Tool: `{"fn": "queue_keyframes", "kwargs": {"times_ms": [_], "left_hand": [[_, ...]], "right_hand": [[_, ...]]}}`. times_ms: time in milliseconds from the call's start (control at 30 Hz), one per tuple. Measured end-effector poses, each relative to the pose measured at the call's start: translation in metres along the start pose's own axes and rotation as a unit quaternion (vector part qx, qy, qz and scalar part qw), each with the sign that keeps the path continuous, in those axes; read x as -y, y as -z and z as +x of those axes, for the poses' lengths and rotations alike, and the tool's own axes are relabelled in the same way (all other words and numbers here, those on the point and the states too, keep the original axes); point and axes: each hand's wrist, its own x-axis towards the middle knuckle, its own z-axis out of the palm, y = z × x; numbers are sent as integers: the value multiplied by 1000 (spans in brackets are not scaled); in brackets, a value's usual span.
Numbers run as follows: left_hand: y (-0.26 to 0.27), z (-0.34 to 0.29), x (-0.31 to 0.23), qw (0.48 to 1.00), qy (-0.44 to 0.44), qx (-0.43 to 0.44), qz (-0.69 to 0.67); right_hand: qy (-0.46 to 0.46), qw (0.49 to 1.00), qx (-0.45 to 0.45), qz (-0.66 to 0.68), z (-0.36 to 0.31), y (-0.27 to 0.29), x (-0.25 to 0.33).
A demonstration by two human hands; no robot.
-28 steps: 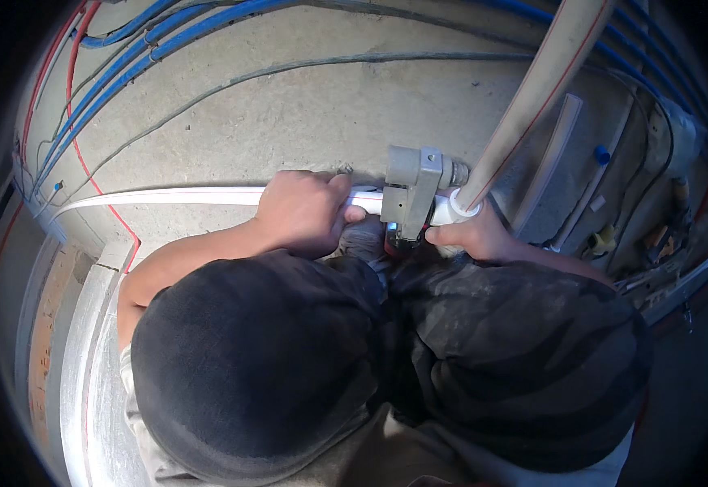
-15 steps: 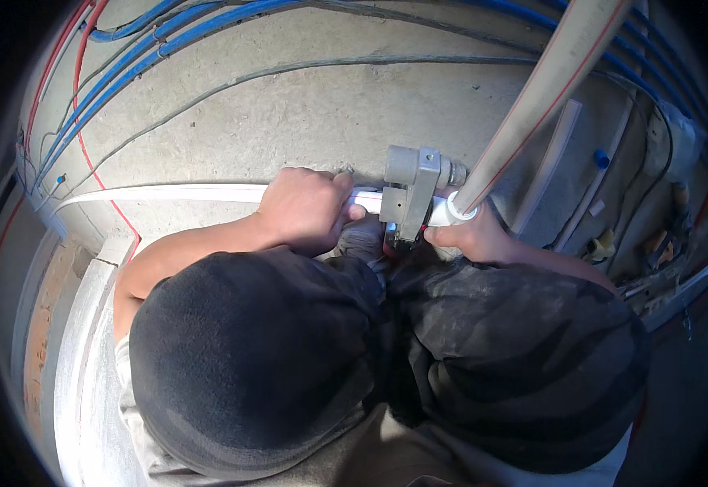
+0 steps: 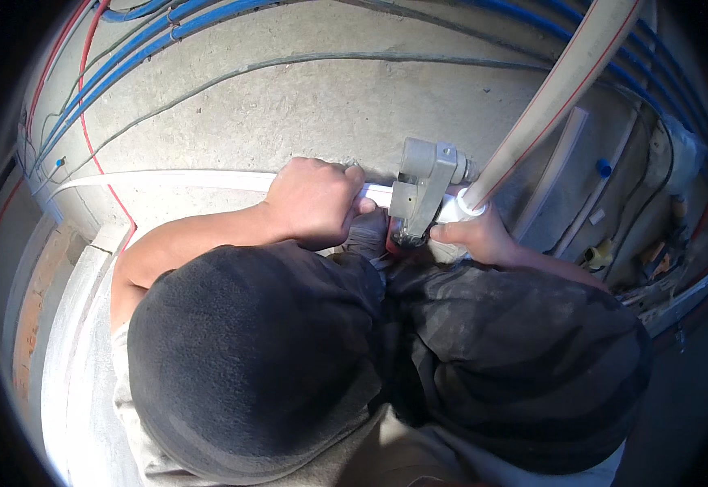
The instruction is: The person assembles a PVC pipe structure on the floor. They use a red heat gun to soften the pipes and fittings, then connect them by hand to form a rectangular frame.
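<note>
My left hand (image 3: 315, 203) is closed round a long white plastic pipe (image 3: 191, 180) that runs off to the left. The pipe's right end meets a grey pipe-welding tool (image 3: 424, 191), a heating plate with round metal sockets, standing between my knees. On the tool's other side is a white elbow fitting (image 3: 459, 208), gripped by my right hand (image 3: 484, 237) with its thumb in front and fingers mostly hidden. From the elbow a thick pale pipe with a red stripe (image 3: 557, 101) slants up to the right. The tool's lower part is partly hidden by my legs.
Blue conduits (image 3: 126, 77) and a dark cable (image 3: 232, 79) cross the concrete floor beyond my hands. A red line (image 3: 88, 138) runs down at left, beside a pale ledge (image 3: 78, 325). Pipe lengths (image 3: 555, 166), a blue cap (image 3: 604, 168) and debris (image 3: 654, 264) lie at right.
Both hands, the elbow and the tool have shifted slightly right and away from me. The tool leans a little more. Both holds stay the same.
</note>
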Motion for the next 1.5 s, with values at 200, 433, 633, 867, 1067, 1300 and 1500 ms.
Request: {"fn": "queue_keyframes", "kwargs": {"times_ms": [200, 433, 633, 867, 1067, 1300, 1500], "left_hand": [[2, 6, 0, 999, -25, -23, -2], [-11, 4, 1, 999, -22, -47, 10], [-13, 7, 4, 999, -29, -46, -3], [-6, 6, 0, 1000, -20, -17, -12], [-7, 4, -5, 999, -3, -32, 6], [-6, 6, -4, 1000, -4, -25, -2], [-5, 9, -3, 1000, -11, -14, 2]], "right_hand": [[-10, 999, 4, 42, 3, 3, 12], [-44, 993, 26, 105, 7, 3, 18], [-40, 990, 25, 135, 8, 2, 10], [-18, 993, -14, 118, 10, 2, -3], [-15, 997, 21, 75, 4, 2, 8], [-47, 991, 29, 122, 0, -1, 20], [-49, 992, 32, 115, 2, 1, 16]]}}
